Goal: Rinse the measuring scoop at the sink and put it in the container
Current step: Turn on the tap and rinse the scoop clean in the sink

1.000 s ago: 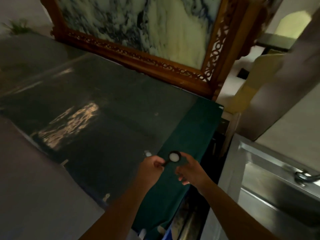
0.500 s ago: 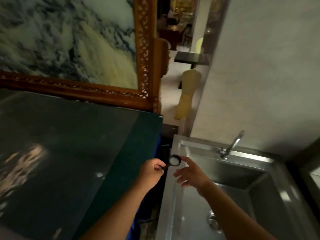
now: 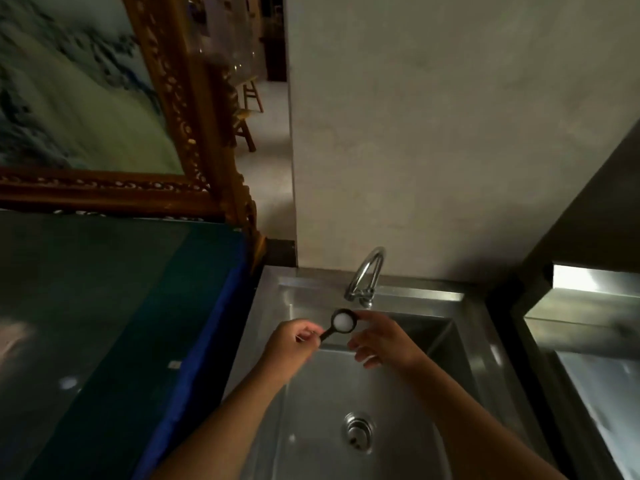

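Observation:
A small black measuring scoop [image 3: 343, 321] with something white in its bowl hangs over the steel sink [image 3: 460, 368], just below the curved tap [image 3: 367, 271]. My left hand [image 3: 293, 344] pinches the scoop's handle. My right hand [image 3: 382, 337] is beside the bowl with a fingertip against its rim and the other fingers spread. No water is visible from the tap. No container for the scoop is in view.
The sink's drain [image 3: 358, 432] lies below my arms. To the left is a dark glass-topped table [image 3: 86, 306] with a blue cloth edge, backed by a carved wooden frame [image 3: 194, 116]. A second steel unit [image 3: 588, 341] stands at the right. A plain wall rises behind the tap.
My view swung right from the table to the sink. Both hands carried the scoop from over the table edge to under the tap.

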The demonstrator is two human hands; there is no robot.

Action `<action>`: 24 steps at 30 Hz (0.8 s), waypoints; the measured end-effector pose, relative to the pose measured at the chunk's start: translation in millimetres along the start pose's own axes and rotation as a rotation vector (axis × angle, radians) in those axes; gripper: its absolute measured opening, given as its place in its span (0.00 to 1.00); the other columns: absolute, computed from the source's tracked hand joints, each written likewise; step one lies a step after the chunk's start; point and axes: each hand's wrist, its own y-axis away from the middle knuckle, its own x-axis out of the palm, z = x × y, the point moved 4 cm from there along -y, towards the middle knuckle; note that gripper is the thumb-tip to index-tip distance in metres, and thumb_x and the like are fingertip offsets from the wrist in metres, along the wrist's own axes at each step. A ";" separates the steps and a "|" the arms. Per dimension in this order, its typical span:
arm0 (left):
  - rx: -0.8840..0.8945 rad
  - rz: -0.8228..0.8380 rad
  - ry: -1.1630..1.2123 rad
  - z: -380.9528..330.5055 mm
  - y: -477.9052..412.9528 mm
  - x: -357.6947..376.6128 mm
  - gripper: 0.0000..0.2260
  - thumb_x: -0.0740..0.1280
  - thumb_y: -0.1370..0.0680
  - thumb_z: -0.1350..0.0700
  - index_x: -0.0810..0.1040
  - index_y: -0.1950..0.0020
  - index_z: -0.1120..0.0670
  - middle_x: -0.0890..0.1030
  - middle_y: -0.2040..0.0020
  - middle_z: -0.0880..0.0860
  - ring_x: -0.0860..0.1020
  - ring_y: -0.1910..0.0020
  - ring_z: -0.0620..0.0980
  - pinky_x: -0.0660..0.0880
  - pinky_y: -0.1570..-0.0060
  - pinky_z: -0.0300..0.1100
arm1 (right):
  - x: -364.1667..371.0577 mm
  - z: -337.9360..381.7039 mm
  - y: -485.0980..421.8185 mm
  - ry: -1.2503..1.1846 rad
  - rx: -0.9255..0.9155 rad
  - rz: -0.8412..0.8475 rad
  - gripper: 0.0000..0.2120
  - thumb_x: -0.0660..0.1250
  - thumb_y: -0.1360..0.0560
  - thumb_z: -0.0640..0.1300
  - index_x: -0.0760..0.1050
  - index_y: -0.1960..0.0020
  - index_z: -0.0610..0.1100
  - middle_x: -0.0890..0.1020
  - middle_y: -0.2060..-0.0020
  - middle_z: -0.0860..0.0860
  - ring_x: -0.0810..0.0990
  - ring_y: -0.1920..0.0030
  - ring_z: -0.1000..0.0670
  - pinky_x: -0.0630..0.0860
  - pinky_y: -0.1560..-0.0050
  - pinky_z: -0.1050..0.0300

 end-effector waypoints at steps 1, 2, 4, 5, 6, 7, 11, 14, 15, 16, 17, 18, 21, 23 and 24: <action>-0.005 0.005 0.004 -0.5 -3.2 9.1 0.08 0.66 0.25 0.66 0.83 0.51 0.57 0.79 0.65 0.52 0.76 0.69 0.47 0.73 0.67 0.33 | -12.1 -6.2 -5.2 0.002 0.010 0.013 0.17 0.68 0.28 0.37 0.74 0.43 0.54 0.85 0.60 0.44 0.82 0.67 0.49 0.77 0.69 0.58; -0.010 0.005 0.001 0.1 -6.8 18.3 0.08 0.66 0.25 0.66 0.83 0.51 0.58 0.79 0.65 0.52 0.75 0.69 0.47 0.73 0.68 0.32 | -24.7 -13.0 -10.4 0.004 0.030 0.026 0.16 0.67 0.26 0.36 0.73 0.43 0.53 0.84 0.60 0.44 0.82 0.68 0.50 0.77 0.70 0.58; -0.023 -0.003 -0.004 2.9 -12.9 32.5 0.08 0.66 0.25 0.66 0.83 0.51 0.59 0.78 0.67 0.51 0.75 0.69 0.47 0.72 0.70 0.30 | -46.6 -27.0 -22.2 0.006 0.080 0.042 0.12 0.63 0.23 0.35 0.73 0.43 0.49 0.83 0.59 0.43 0.81 0.70 0.52 0.77 0.70 0.60; -0.032 -0.004 -0.007 4.5 -15.7 38.4 0.08 0.66 0.25 0.66 0.83 0.51 0.58 0.78 0.67 0.52 0.75 0.69 0.48 0.71 0.71 0.31 | -56.7 -34.6 -28.6 0.006 0.103 0.044 0.11 0.63 0.22 0.36 0.73 0.43 0.48 0.83 0.58 0.43 0.81 0.70 0.52 0.76 0.71 0.60; -0.040 -0.003 -0.013 7.1 -19.6 44.8 0.08 0.66 0.25 0.66 0.83 0.51 0.58 0.79 0.66 0.53 0.76 0.69 0.48 0.71 0.72 0.31 | -66.9 -42.5 -36.3 0.006 0.127 0.045 0.10 0.64 0.22 0.37 0.73 0.43 0.47 0.83 0.58 0.43 0.81 0.70 0.52 0.76 0.71 0.60; -0.047 -0.003 -0.016 9.8 -22.6 49.0 0.08 0.66 0.25 0.66 0.84 0.52 0.58 0.79 0.65 0.55 0.76 0.69 0.49 0.71 0.72 0.31 | -74.8 -49.5 -43.8 0.000 0.149 0.050 0.09 0.64 0.22 0.38 0.73 0.43 0.46 0.82 0.59 0.43 0.81 0.71 0.52 0.75 0.72 0.60; -0.077 -0.007 -0.018 27.5 -37.4 59.3 0.09 0.66 0.25 0.67 0.84 0.51 0.59 0.81 0.64 0.56 0.76 0.68 0.49 0.73 0.68 0.34 | -97.7 -77.1 -85.2 0.037 0.227 0.011 0.07 0.64 0.22 0.38 0.74 0.44 0.42 0.82 0.64 0.45 0.79 0.76 0.55 0.75 0.74 0.63; -0.089 -0.022 -0.016 43.9 -46.9 58.8 0.08 0.66 0.26 0.68 0.83 0.53 0.59 0.80 0.66 0.51 0.76 0.69 0.45 0.73 0.68 0.30 | -106.3 -85.7 -123.0 0.081 0.201 -0.116 0.08 0.64 0.22 0.39 0.74 0.44 0.38 0.80 0.67 0.47 0.80 0.72 0.52 0.81 0.66 0.52; -0.092 -0.021 -0.024 49.2 -50.0 58.4 0.08 0.67 0.26 0.68 0.83 0.53 0.59 0.80 0.66 0.51 0.76 0.69 0.44 0.73 0.69 0.30 | -107.4 -86.8 -135.2 0.065 0.185 -0.169 0.11 0.66 0.23 0.39 0.72 0.42 0.38 0.80 0.63 0.45 0.81 0.67 0.49 0.82 0.56 0.44; -0.097 -0.019 -0.037 54.5 -54.1 57.6 0.07 0.67 0.26 0.67 0.83 0.52 0.60 0.80 0.65 0.51 0.76 0.69 0.44 0.72 0.69 0.29 | -107.2 -86.9 -146.6 0.052 0.174 -0.216 0.15 0.68 0.24 0.40 0.70 0.39 0.39 0.79 0.57 0.43 0.81 0.60 0.45 0.80 0.46 0.37; -0.107 -0.015 -0.049 60.8 -57.9 57.6 0.07 0.67 0.26 0.67 0.83 0.51 0.60 0.81 0.64 0.53 0.77 0.68 0.45 0.72 0.70 0.29 | -106.7 -87.7 -156.8 0.069 0.166 -0.265 0.20 0.70 0.25 0.43 0.69 0.36 0.41 0.79 0.50 0.41 0.80 0.52 0.42 0.77 0.41 0.35; -0.112 -0.016 -0.058 65.2 -62.4 57.3 0.07 0.67 0.26 0.67 0.83 0.51 0.59 0.81 0.63 0.54 0.77 0.68 0.46 0.72 0.70 0.29 | -107.0 -86.2 -166.5 0.115 0.147 -0.311 0.25 0.71 0.27 0.46 0.67 0.34 0.43 0.77 0.44 0.41 0.79 0.46 0.41 0.75 0.39 0.36; -0.121 -0.012 -0.042 74.7 -74.8 58.1 0.07 0.67 0.25 0.67 0.83 0.52 0.58 0.81 0.63 0.54 0.77 0.68 0.47 0.71 0.70 0.28 | -103.2 -82.0 -192.3 0.181 0.068 -0.373 0.31 0.73 0.29 0.53 0.66 0.31 0.43 0.74 0.36 0.43 0.74 0.37 0.42 0.73 0.35 0.41; -0.117 -0.008 -0.023 79.3 -81.9 58.8 0.08 0.68 0.26 0.68 0.83 0.52 0.58 0.81 0.63 0.53 0.77 0.68 0.47 0.71 0.70 0.28 | -99.6 -81.4 -207.9 0.152 0.037 -0.387 0.30 0.74 0.30 0.53 0.69 0.33 0.43 0.75 0.37 0.44 0.74 0.37 0.44 0.73 0.36 0.44; -0.119 -0.001 -0.013 82.8 -85.1 59.2 0.08 0.68 0.27 0.68 0.83 0.52 0.58 0.81 0.62 0.54 0.77 0.67 0.47 0.72 0.70 0.28 | -97.4 -83.0 -215.9 0.137 0.034 -0.391 0.28 0.74 0.30 0.54 0.71 0.35 0.44 0.76 0.38 0.45 0.75 0.39 0.45 0.74 0.38 0.47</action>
